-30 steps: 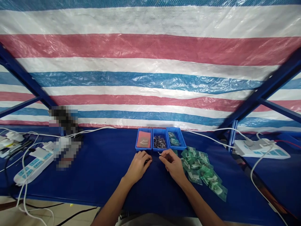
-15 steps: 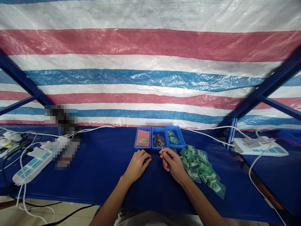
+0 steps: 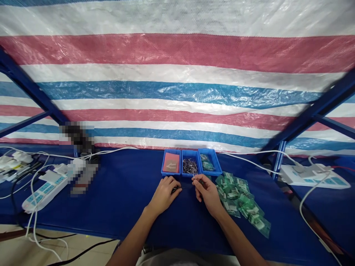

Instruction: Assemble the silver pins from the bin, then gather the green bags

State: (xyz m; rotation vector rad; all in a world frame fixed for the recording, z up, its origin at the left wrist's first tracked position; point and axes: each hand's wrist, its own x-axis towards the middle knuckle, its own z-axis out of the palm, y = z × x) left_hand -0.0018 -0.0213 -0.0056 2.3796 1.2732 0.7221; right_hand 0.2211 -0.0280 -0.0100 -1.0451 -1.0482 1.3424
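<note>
My left hand [image 3: 165, 193] rests on the blue table cover [image 3: 122, 199], fingers curled round a thin dark tool whose tip pokes out to the right. My right hand [image 3: 205, 192] is close beside it, fingertips pinched on a small metal pin. Both hands sit just in front of three small blue trays: the left tray [image 3: 171, 163] holds a pink pad, the middle tray [image 3: 189, 166] a heap of metal pins, the right tray [image 3: 210, 163] green packets. A pile of small green bags [image 3: 240, 203] lies to the right of my right hand.
White power strips with cables lie at the left [image 3: 44, 186] and right [image 3: 313, 175]. Blue steel frame struts [image 3: 310, 114] rise at both sides. A striped tarp [image 3: 177, 85] hangs behind the table. The table's near edge runs just below my forearms.
My right hand has closed in slightly toward the left hand and the middle tray. The view has shifted a little; the left hand stays put.
</note>
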